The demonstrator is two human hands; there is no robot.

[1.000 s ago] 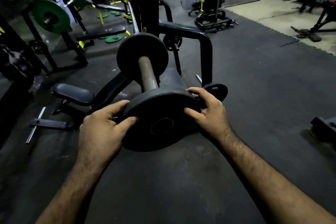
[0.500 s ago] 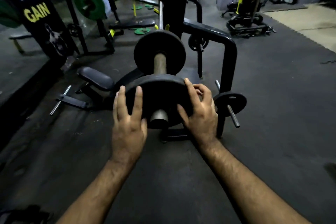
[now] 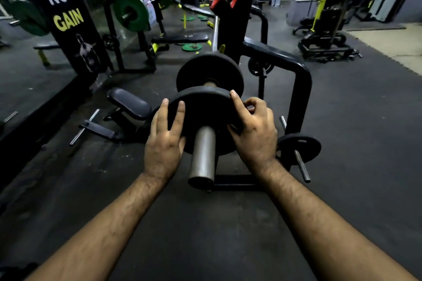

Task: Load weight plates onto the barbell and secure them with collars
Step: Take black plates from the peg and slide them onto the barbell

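I have the black weight plate (image 3: 201, 112) threaded on the barbell sleeve (image 3: 202, 155), just short of the inner plate (image 3: 210, 70) already seated there. My left hand (image 3: 165, 139) presses it with straight fingers; my right hand (image 3: 253, 130) pushes with its forefinger extended, the others curled loosely. I'd judge it heavy, rigid iron, so I'd push evenly at opposite rim edges to stop it binding.

A black weight plate (image 3: 205, 112) sits upright on my barbell's grey sleeve (image 3: 202, 155), near another plate (image 3: 210, 70) further in
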